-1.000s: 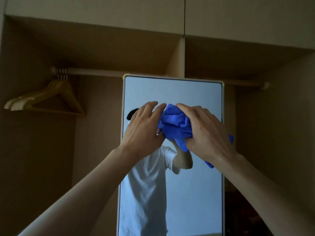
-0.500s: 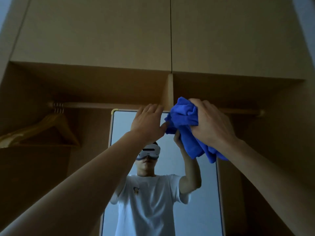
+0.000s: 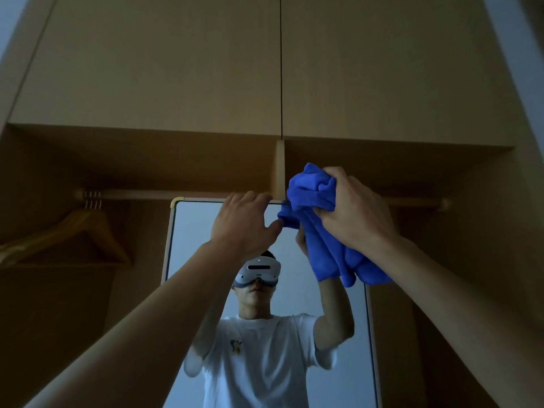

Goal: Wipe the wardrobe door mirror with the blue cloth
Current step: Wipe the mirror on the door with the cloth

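The tall framed mirror (image 3: pixel 194 245) stands upright in the open wardrobe, its top edge near mid-frame. My right hand (image 3: pixel 356 213) is shut on the bunched blue cloth (image 3: pixel 321 231), held at the mirror's top right corner; the cloth's top sticks above the frame and its tail hangs down over the glass. My left hand (image 3: pixel 244 225) rests at the mirror's top edge, fingers curled over the frame, thumb touching the cloth's lower left fold. The mirror reflects a person in a white T-shirt with raised arms.
A wooden hanging rail (image 3: pixel 147 194) runs behind the mirror's top. Wooden hangers (image 3: pixel 79 234) hang at the left. A vertical divider (image 3: pixel 279 169) stands above the mirror, with closed upper cabinet doors (image 3: pixel 176 63) over it.
Both hands and the cloth have risen from the mirror's upper middle to its top edge, and my view has tilted upward. The left hand's fingers now curl over the frame top.
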Available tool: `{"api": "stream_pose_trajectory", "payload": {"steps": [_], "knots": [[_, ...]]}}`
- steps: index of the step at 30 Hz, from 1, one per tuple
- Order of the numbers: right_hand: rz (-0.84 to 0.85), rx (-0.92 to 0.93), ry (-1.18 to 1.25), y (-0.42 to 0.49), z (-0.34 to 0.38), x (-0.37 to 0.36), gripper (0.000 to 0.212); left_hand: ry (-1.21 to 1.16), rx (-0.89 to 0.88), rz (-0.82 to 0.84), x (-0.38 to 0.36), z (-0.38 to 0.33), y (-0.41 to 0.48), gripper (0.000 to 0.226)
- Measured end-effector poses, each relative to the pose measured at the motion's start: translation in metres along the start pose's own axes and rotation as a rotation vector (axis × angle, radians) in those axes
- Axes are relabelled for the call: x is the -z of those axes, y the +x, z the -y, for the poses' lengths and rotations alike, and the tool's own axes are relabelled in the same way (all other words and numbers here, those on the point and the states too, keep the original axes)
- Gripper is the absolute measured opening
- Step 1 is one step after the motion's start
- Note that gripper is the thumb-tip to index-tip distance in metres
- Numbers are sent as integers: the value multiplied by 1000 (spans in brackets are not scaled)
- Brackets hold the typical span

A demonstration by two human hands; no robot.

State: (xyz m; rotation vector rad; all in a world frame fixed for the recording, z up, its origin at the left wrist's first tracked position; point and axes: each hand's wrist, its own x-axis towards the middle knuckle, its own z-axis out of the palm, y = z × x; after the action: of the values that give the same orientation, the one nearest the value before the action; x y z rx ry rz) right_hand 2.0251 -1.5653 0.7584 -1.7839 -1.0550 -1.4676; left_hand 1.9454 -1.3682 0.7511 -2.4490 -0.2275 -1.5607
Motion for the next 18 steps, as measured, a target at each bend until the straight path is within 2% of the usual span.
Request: {"api": "stream_pose_trajectory", "payload": {"steps": [5, 10, 18], "knots": [[-37, 3, -12, 7, -1, 25, 46, -5, -8, -30, 20, -6, -9, 63], [-41, -20, -44, 15, -10, 46, 45, -16, 21, -21, 31, -12, -16, 76], [-7, -48, -58, 24, -23, 52, 40, -53, 74, 0, 34, -15, -14, 73]]}}
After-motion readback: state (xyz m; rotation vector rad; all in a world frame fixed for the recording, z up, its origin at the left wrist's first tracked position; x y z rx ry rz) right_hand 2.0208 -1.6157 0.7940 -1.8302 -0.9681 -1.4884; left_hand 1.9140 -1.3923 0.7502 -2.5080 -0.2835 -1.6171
